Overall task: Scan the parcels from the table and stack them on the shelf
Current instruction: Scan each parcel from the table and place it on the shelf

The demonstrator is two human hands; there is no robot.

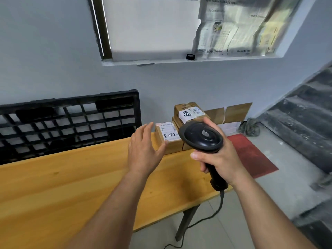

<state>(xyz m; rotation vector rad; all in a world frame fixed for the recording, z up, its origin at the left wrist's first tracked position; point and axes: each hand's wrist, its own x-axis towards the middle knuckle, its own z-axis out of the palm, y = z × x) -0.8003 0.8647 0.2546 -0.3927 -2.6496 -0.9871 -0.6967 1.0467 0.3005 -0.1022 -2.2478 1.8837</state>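
Brown cardboard parcels stand at the far right end of the wooden table (62, 180). The nearest small parcel (168, 136) has a white label with handwritten digits. Behind it a taller parcel (190, 112) sits on top of another box. My left hand (143, 151) is open with fingers spread, its thumb tip touching the front of the small parcel. My right hand (221, 157) grips the handle of a black corded barcode scanner (203, 137), whose head is held just right of the small parcel.
A black plastic pallet (68, 119) leans on the wall behind the table. Flattened cardboard (233, 114), a grey rag (250, 127) and a red mat (251, 153) lie on the floor to the right. Concrete stairs (305, 123) rise at far right. The scanner cable hangs to the floor.
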